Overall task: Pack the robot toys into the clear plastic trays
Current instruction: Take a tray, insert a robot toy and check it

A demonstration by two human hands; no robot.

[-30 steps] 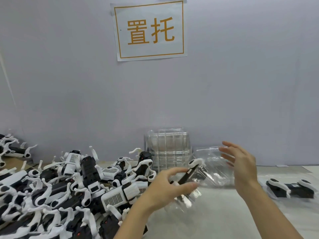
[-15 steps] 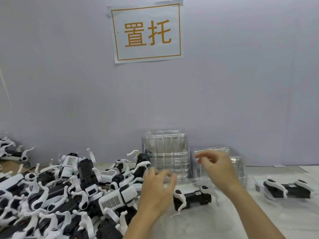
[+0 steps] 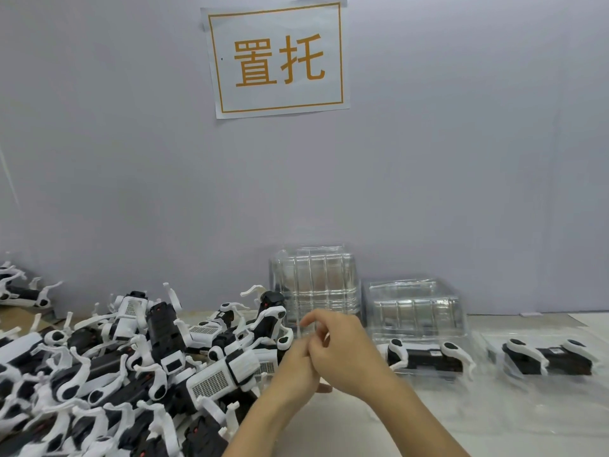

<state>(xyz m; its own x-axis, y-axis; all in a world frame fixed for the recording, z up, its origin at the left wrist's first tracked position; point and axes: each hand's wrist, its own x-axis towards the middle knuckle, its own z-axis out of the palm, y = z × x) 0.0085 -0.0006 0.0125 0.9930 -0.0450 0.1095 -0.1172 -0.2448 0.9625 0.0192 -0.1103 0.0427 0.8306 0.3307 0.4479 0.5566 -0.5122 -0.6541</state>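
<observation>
Black-and-white robot toy [image 3: 425, 356] now lies in its clear tray [image 3: 428, 374], set down since a second ago; I see my left hand [image 3: 296, 367] and right hand [image 3: 342, 354] loosely curled together, holding nothing, beside the unpacked pile [image 3: 131, 374]

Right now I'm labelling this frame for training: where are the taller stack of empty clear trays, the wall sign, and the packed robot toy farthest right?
taller tray stack [image 3: 314, 285], head view, front wall.
wall sign [image 3: 278, 59], head view, printed centre.
rightmost packed robot toy [image 3: 557, 357], head view, black body.
</observation>
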